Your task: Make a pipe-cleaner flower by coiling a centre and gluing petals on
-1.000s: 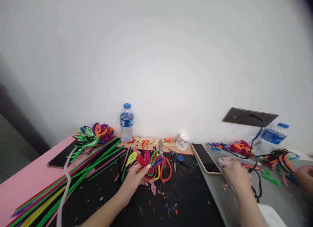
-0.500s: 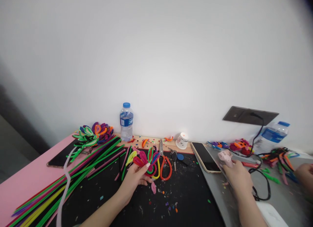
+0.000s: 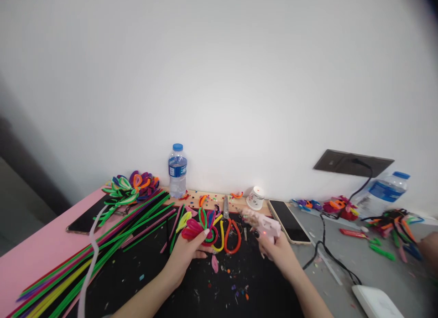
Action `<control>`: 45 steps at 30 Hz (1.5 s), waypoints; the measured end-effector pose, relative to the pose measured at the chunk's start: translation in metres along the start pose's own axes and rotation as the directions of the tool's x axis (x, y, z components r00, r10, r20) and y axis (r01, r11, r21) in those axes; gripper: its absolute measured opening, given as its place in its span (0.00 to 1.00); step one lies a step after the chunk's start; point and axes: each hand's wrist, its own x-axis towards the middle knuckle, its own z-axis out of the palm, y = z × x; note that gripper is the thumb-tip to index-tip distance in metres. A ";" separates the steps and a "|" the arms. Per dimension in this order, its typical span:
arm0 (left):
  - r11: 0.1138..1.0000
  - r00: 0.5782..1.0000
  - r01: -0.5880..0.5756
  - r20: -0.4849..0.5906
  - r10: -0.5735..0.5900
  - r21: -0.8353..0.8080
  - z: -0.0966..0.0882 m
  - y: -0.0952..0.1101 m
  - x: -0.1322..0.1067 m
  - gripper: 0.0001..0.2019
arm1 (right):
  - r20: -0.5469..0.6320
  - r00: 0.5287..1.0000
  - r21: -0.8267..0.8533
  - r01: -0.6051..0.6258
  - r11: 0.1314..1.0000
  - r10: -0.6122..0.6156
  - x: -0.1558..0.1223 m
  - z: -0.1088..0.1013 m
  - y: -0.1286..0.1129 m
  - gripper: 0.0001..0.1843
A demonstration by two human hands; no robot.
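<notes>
Left of the scissors (image 3: 226, 211), the left hand (image 3: 190, 247) pinches the fuzzy-loop flower (image 3: 195, 228), best held steady, while right of them the right hand (image 3: 275, 252) grips the pink gun-shaped tool (image 3: 268, 226), its tip best aimed clear of skin.

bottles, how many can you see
2. One bottle stands near the wall, to the left of the scissors; the second bottle is at the far right, just beyond the dark socket plate. I see no sign of others partly hidden.
</notes>
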 end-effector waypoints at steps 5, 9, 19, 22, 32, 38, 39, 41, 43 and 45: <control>1.000 1.000 0.002 -0.020 -0.001 0.011 0.000 -0.003 0.004 0.17 | 0.160 0.985 0.040 -0.073 0.997 0.066 -0.009 0.023 0.004 0.15; 0.999 1.000 -0.014 -0.024 0.015 0.035 0.000 -0.005 0.006 0.17 | 0.209 0.976 0.031 -0.075 0.997 0.067 -0.014 0.032 0.005 0.17; 0.995 0.998 -0.065 0.021 0.064 0.078 -0.004 -0.014 0.010 0.16 | 0.255 0.966 -0.053 -0.035 0.998 0.048 -0.016 0.038 0.000 0.17; 0.994 0.997 -0.075 0.032 0.072 0.084 -0.003 -0.012 0.009 0.16 | 0.244 0.968 -0.078 -0.040 0.996 0.058 -0.017 0.039 0.002 0.16; 0.993 0.998 -0.062 0.013 0.061 0.104 -0.002 -0.008 0.005 0.15 | 0.282 0.959 -0.083 -0.007 0.996 0.030 -0.017 0.038 0.002 0.16; 0.993 0.998 -0.066 0.015 0.064 0.102 -0.001 -0.006 0.004 0.15 | 0.267 0.963 -0.080 -0.008 0.997 0.029 -0.017 0.038 0.004 0.16; 0.992 0.998 -0.065 0.013 0.064 0.104 -0.001 -0.005 0.003 0.15 | 0.263 0.964 -0.077 -0.008 0.997 0.028 -0.017 0.038 0.003 0.16; 0.992 0.998 -0.063 0.004 0.063 0.110 0.000 -0.004 0.002 0.15 | 0.256 0.966 -0.071 -0.010 0.997 0.027 -0.017 0.039 0.002 0.16; 0.992 0.998 -0.065 -0.004 0.066 0.111 0.000 -0.003 0.002 0.15 | 0.251 0.967 -0.070 -0.015 0.997 0.032 -0.018 0.039 0.000 0.16; 0.991 0.997 -0.071 -0.002 0.072 0.114 0.000 -0.003 0.002 0.15 | 0.242 0.969 -0.071 -0.022 0.997 0.039 -0.018 0.039 -0.002 0.15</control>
